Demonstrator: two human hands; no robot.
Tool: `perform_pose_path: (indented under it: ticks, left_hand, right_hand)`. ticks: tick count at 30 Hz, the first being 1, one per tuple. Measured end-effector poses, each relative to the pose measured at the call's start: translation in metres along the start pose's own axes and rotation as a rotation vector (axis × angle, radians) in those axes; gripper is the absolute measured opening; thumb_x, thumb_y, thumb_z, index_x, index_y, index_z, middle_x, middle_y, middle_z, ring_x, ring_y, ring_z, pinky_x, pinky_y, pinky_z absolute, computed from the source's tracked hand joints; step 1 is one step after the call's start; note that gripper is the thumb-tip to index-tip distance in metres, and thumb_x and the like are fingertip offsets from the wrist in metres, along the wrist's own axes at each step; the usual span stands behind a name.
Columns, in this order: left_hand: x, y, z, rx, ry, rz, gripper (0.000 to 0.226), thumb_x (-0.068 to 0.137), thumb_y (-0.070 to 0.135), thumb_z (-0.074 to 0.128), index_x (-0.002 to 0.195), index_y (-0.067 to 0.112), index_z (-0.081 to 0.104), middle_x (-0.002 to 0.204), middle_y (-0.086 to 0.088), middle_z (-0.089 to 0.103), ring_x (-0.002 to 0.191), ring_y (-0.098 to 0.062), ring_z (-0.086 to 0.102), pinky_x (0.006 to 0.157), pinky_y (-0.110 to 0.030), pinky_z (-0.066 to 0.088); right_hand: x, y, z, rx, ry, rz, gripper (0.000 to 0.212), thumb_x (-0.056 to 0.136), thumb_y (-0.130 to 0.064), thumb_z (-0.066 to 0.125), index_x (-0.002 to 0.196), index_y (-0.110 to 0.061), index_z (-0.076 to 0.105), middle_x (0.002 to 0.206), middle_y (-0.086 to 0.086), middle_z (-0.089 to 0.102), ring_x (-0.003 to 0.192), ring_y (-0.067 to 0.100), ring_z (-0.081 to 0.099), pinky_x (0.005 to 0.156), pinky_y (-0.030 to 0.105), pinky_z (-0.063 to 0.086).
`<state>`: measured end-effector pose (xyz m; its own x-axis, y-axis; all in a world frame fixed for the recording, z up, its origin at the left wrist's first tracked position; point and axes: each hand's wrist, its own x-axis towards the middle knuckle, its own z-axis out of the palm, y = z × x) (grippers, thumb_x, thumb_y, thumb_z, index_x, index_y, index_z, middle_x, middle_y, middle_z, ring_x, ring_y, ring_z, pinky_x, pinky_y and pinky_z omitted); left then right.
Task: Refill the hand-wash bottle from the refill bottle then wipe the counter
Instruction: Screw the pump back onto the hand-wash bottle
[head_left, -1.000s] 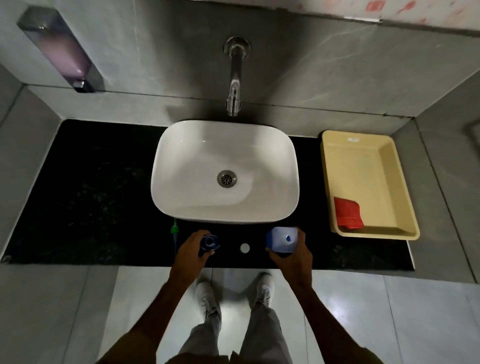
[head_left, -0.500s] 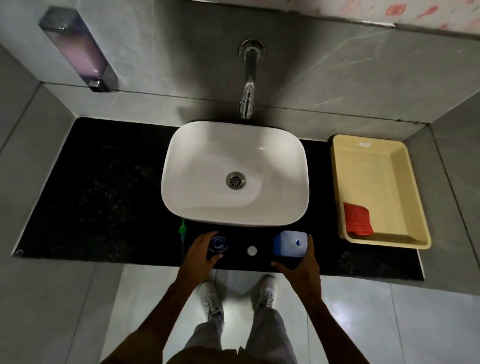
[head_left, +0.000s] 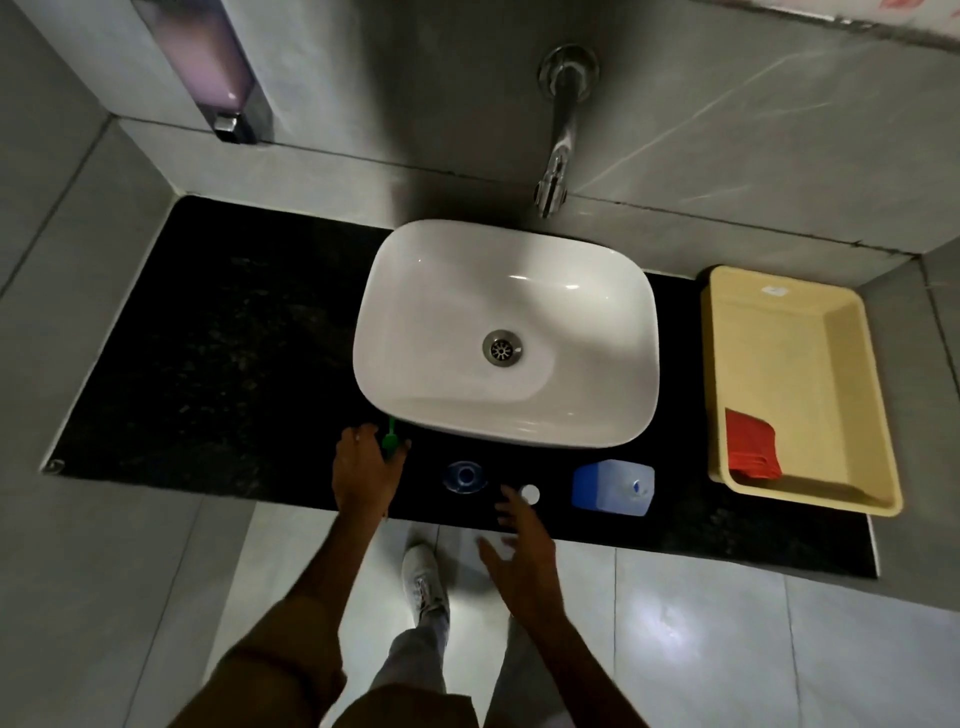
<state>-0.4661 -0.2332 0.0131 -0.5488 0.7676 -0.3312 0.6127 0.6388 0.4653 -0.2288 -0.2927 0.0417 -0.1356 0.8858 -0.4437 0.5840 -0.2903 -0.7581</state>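
While the left hand (head_left: 366, 470) curls round the green pump (head_left: 389, 439), the right hand (head_left: 519, 551), fingers spread and empty, hovers just short of the white cap (head_left: 530, 493), lying between the open hand-wash bottle (head_left: 464, 477) and the refill bottle (head_left: 613, 487).

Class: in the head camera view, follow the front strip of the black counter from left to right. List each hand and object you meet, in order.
left hand on the green pump → open hand-wash bottle → white cap by the right hand → blue refill bottle → yellow tray holding the red cloth.

glossy ceramic basin (head_left: 506, 332), polished black stone counter (head_left: 218, 364).
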Motion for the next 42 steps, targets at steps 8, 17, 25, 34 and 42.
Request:
perform_pose_path:
  ticks: [8, 17, 25, 34, 42]
  left_hand:
    - [0.015, -0.002, -0.007, 0.038, -0.077, 0.043, 0.028, 0.087, 0.020, 0.072, 0.108, 0.002, 0.068, 0.111, -0.024, 0.066, 0.103, -0.045, 0.064, 0.084, -0.047, 0.054]
    - [-0.048, -0.020, -0.070, -1.283, -0.241, -0.162, 0.029, 0.075, 0.027, 0.082, 0.098, 0.012, 0.074, 0.107, -0.011, 0.077, 0.104, -0.031, 0.073, 0.081, -0.029, 0.061]
    - [-0.072, 0.000, -0.060, -1.253, -0.044, -0.046, 0.022, 0.083, 0.019, 0.079, 0.102, 0.013, 0.072, 0.104, -0.010, 0.075, 0.105, -0.026, 0.072, 0.086, -0.032, 0.061]
    - [-0.082, 0.011, -0.065, -1.150, 0.088, 0.043, 0.030, 0.085, 0.017, 0.079, 0.113, 0.023, 0.069, 0.109, 0.001, 0.075, 0.103, -0.015, 0.073, 0.085, -0.022, 0.059]
    - [-0.095, 0.032, -0.052, -0.764, 0.148, 0.480, 0.031, 0.085, 0.014, 0.079, 0.113, 0.013, 0.065, 0.112, -0.001, 0.068, 0.107, -0.016, 0.069, 0.090, -0.019, 0.055]
  right_hand:
    - [0.052, -0.025, 0.013, -0.112, 0.014, -0.103, 0.064, 0.084, -0.012, 0.076, 0.142, -0.023, 0.052, 0.140, -0.003, 0.056, 0.131, 0.015, 0.053, 0.110, 0.029, 0.044]
    - [0.045, -0.037, 0.009, -0.087, 0.042, -0.070, 0.051, 0.084, -0.016, 0.078, 0.133, -0.021, 0.063, 0.132, -0.001, 0.064, 0.122, 0.019, 0.062, 0.104, 0.036, 0.051]
    - [0.043, -0.036, 0.011, -0.112, 0.042, -0.086, 0.043, 0.086, -0.025, 0.077, 0.128, -0.030, 0.066, 0.127, -0.007, 0.066, 0.118, 0.012, 0.062, 0.100, 0.036, 0.054]
    - [0.044, -0.033, 0.011, -0.125, 0.054, -0.101, 0.044, 0.085, -0.026, 0.077, 0.126, -0.036, 0.065, 0.126, -0.010, 0.066, 0.118, 0.011, 0.062, 0.100, 0.034, 0.054]
    - [0.046, -0.031, 0.012, -0.144, 0.082, -0.098, 0.047, 0.084, -0.027, 0.079, 0.128, -0.032, 0.063, 0.128, -0.007, 0.066, 0.117, 0.013, 0.062, 0.097, 0.033, 0.054]
